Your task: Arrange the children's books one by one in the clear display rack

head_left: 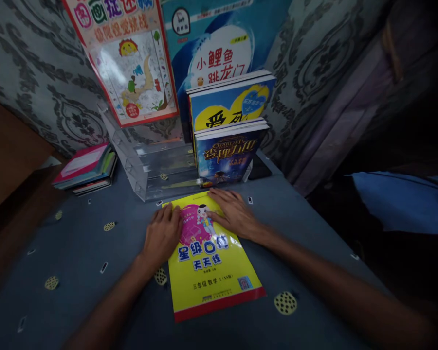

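A yellow workbook with a red bottom strip lies flat on the blue-grey table in front of me. My left hand rests on its upper left edge, fingers curled down onto the cover. My right hand lies flat on its upper right part, fingers stretched toward the top edge. Just beyond the workbook stands a clear acrylic book rack. It holds a dark blue book in front and a blue-and-yellow book behind it.
Two large picture books lean on the patterned wall behind the rack. A stack of thin books lies at the table's left rear. A brown cabinet stands left. Blue cloth shows in the dark gap right.
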Motion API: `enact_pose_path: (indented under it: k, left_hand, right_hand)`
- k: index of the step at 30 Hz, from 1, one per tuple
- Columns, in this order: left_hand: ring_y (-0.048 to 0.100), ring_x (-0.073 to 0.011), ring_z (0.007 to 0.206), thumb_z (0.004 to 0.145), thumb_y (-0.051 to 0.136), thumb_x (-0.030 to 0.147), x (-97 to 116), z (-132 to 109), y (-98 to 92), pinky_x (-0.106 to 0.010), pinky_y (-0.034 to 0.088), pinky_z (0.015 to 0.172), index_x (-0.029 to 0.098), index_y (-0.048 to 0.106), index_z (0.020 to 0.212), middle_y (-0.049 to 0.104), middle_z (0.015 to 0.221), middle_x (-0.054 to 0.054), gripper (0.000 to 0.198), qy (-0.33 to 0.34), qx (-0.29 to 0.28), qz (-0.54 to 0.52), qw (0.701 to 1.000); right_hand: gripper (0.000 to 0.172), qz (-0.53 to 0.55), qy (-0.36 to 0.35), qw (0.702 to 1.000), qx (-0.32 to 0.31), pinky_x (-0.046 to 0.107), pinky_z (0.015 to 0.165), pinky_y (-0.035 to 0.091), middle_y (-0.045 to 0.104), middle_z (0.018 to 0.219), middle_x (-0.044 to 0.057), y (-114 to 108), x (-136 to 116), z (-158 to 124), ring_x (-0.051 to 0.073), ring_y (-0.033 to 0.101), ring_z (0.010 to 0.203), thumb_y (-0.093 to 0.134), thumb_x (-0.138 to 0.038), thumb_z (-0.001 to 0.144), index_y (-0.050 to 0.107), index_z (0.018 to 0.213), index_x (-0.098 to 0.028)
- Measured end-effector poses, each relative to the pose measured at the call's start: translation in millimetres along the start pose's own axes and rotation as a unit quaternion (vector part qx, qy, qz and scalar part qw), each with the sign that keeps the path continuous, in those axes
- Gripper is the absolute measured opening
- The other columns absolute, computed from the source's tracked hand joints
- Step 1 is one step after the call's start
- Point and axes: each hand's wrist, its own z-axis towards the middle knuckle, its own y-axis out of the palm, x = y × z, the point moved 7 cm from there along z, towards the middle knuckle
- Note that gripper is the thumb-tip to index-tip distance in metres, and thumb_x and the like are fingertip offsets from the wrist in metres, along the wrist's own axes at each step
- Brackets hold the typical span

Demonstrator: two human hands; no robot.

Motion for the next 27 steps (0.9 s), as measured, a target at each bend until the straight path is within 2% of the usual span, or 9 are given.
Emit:
enact_pose_path:
  k: [4, 9, 13, 15, 19, 23, 27]
  left_hand:
    - [0.063, -0.0309, 0.120, 0.103, 0.040, 0.027, -3, 2, -1.1, -0.045, 0.050, 0.102, 0.014, 0.061, 0.127, 0.063, 0.135, -0.018, 0.035, 0.013, -0.011, 0.009, 1.000]
    - [0.064, -0.0303, 0.118, 0.104, 0.038, 0.030, -6, 5, -2.4, -0.047, 0.047, 0.104, 0.015, 0.062, 0.127, 0.063, 0.135, -0.018, 0.036, 0.022, -0.015, -0.011, 1.000]
    - [0.058, -0.0299, 0.130, 0.102, 0.039, 0.022, 1, 8, -2.4, -0.053, 0.039, 0.113, 0.017, 0.058, 0.134, 0.060, 0.142, -0.015, 0.038, 0.040, -0.031, -0.011, 0.999]
    - [0.053, -0.0287, 0.136, 0.101, 0.039, 0.020, 14, 8, -1.2, -0.053, 0.036, 0.115, 0.018, 0.055, 0.139, 0.056, 0.147, -0.013, 0.041, 0.072, -0.049, -0.032, 0.996]
    - [0.048, -0.0252, 0.141, 0.102, 0.039, 0.021, 53, 1, -2.7, -0.052, 0.034, 0.118, 0.018, 0.053, 0.142, 0.054, 0.150, -0.011, 0.043, 0.170, -0.063, -0.101, 0.978]
    - [0.047, -0.0238, 0.142, 0.097, 0.041, 0.013, 87, -23, -7.1, -0.053, 0.031, 0.120, 0.019, 0.056, 0.139, 0.057, 0.148, -0.010, 0.045, 0.261, -0.088, -0.152, 0.949]
    - [0.041, -0.0242, 0.146, 0.093, 0.044, 0.008, 107, -55, -12.8, -0.056, 0.028, 0.121, 0.028, 0.053, 0.143, 0.050, 0.154, -0.006, 0.055, 0.322, -0.134, -0.172, 0.921]
  right_hand:
    - [0.049, 0.029, -0.001, 1.000, 0.009, 0.050, 0.107, 0.040, 0.057, 0.145, 0.017, -4, 9, 3, 0.032, 0.050, 0.133, 0.046, -0.039, 0.098, 0.056, 0.139, -0.013]
    - [0.048, 0.047, -0.009, 0.999, 0.022, 0.048, 0.105, 0.040, 0.061, 0.140, 0.016, -5, 12, 4, 0.033, 0.050, 0.127, 0.048, -0.037, 0.096, 0.057, 0.136, -0.011]
    - [0.048, 0.026, -0.020, 0.999, 0.025, 0.050, 0.105, 0.038, 0.060, 0.140, 0.016, -5, 7, 1, 0.033, 0.048, 0.128, 0.047, -0.038, 0.097, 0.057, 0.136, -0.012]
    - [0.047, 0.020, -0.021, 0.999, 0.025, 0.050, 0.104, 0.038, 0.060, 0.140, 0.016, -5, 5, 0, 0.034, 0.048, 0.128, 0.046, -0.037, 0.097, 0.057, 0.136, -0.014]
    - [0.045, 0.008, -0.021, 0.999, 0.025, 0.050, 0.103, 0.038, 0.060, 0.140, 0.016, -5, 2, 1, 0.034, 0.049, 0.126, 0.048, -0.034, 0.096, 0.060, 0.133, -0.013]
    - [0.046, 0.003, -0.014, 1.000, 0.019, 0.051, 0.103, 0.038, 0.059, 0.141, 0.017, -5, 2, 1, 0.035, 0.048, 0.127, 0.049, -0.034, 0.096, 0.059, 0.134, -0.011]
    - [0.044, 0.002, -0.016, 1.000, 0.014, 0.050, 0.104, 0.037, 0.058, 0.142, 0.015, -6, 0, 1, 0.034, 0.047, 0.128, 0.049, -0.034, 0.098, 0.058, 0.136, -0.013]
